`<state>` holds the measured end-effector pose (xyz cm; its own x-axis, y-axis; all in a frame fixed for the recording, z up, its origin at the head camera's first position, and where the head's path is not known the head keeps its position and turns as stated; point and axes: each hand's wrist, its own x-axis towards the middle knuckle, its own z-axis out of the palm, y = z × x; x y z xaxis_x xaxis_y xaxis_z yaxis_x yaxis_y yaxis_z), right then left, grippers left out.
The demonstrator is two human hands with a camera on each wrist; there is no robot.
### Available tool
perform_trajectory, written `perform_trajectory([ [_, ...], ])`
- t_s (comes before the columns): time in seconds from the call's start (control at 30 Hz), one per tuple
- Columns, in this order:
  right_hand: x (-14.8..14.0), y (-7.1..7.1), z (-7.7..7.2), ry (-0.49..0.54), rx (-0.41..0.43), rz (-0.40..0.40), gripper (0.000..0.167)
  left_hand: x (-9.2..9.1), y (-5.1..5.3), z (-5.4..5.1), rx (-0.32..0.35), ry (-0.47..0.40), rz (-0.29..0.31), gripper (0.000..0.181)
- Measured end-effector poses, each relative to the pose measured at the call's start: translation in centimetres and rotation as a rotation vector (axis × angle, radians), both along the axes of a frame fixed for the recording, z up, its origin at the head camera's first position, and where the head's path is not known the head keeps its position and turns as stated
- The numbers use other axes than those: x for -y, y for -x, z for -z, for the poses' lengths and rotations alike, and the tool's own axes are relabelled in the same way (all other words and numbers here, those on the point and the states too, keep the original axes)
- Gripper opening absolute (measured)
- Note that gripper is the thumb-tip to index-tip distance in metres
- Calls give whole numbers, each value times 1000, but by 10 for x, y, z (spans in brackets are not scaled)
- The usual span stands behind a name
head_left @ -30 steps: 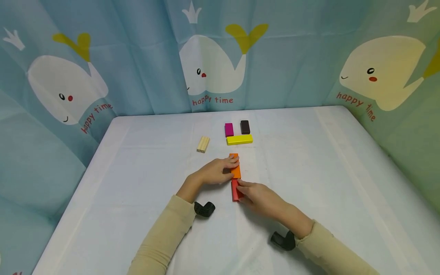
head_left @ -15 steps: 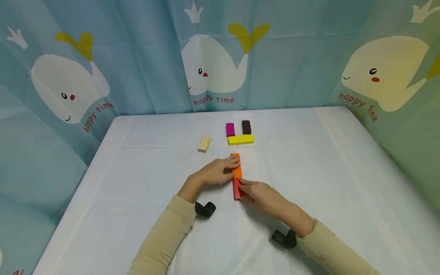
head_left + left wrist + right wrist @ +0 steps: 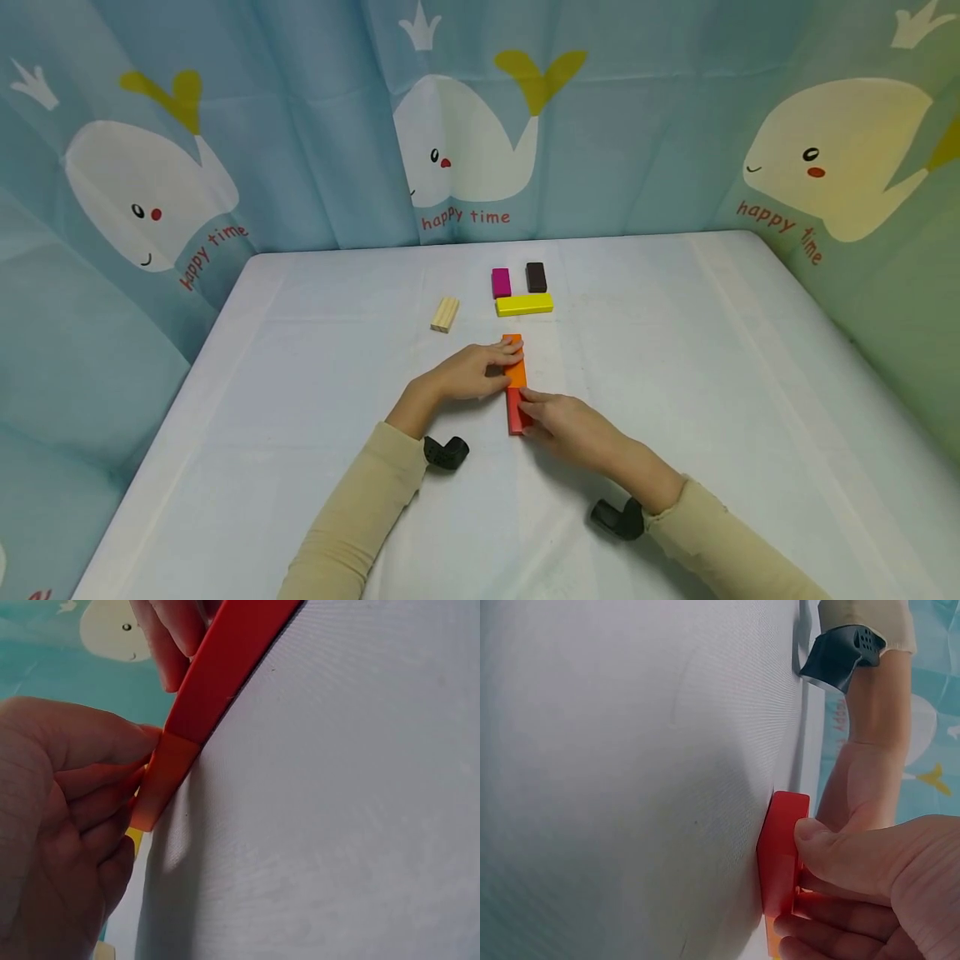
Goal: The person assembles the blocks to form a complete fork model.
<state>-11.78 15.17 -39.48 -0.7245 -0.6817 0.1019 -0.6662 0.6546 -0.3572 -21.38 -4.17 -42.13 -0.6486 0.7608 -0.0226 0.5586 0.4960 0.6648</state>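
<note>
An orange block (image 3: 516, 375) and a red block (image 3: 514, 412) lie end to end on the white table, meeting with no visible gap. My left hand (image 3: 472, 372) holds the orange one, fingers across its top and thumb at its left side near the joint. Behind it, my right hand (image 3: 570, 425) grips the red one from the right. The left wrist view shows the thumb tip against the orange block (image 3: 169, 776), beside the red block (image 3: 232, 667). In the right wrist view the thumb presses the red block (image 3: 782, 840), with fingers partly hidden behind it.
Farther back lie a yellow block (image 3: 524, 305), a magenta block (image 3: 501, 282) and a black block (image 3: 536, 277). Left of them is a grooved pale wooden piece (image 3: 445, 315). A blue whale-print curtain (image 3: 322, 167) stands around the white table (image 3: 675, 375).
The red block has shifted slightly toward the orange block, and both hands keep their hold. The whole view sways a little.
</note>
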Motion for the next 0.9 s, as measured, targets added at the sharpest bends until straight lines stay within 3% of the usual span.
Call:
perform_trajectory([
  [0.67,6,0,-1,-34,53,51,37,1,5,0,4,8,15,44],
  [0.9,7,0,0,-38,29,36,36,1,4,-1,7,1,17,44],
])
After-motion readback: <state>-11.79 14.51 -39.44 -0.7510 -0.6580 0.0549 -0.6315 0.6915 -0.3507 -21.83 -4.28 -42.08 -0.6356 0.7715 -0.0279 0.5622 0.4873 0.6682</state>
